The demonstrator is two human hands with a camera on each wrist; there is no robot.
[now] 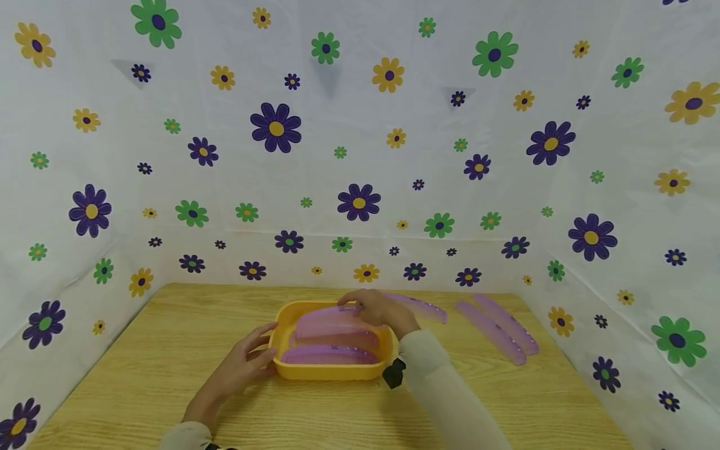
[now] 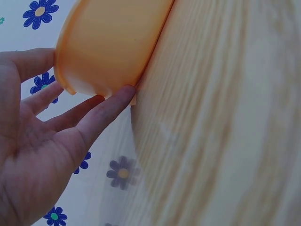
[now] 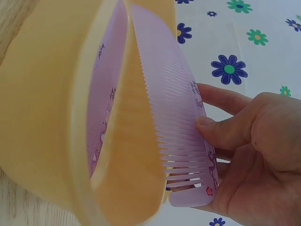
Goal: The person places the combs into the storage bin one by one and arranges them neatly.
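Observation:
A yellow plastic basket (image 1: 332, 372) stands on the wooden table near the middle, with purple combs lying in it (image 1: 329, 355). My right hand (image 1: 378, 310) pinches one purple comb (image 3: 176, 113) between thumb and fingers and holds it over the basket's far side (image 3: 51, 117). My left hand (image 1: 247, 361) rests with straight fingers (image 2: 101, 113) against the basket's left wall (image 2: 108, 42). Three more purple combs lie on the table to the right, one (image 1: 422, 306) just behind my right hand, two (image 1: 497, 328) farther right.
White cloth printed with flowers (image 1: 360, 144) walls the table on the back and both sides. Bare wood (image 1: 169, 337) lies left of the basket and along the front edge (image 1: 562, 400).

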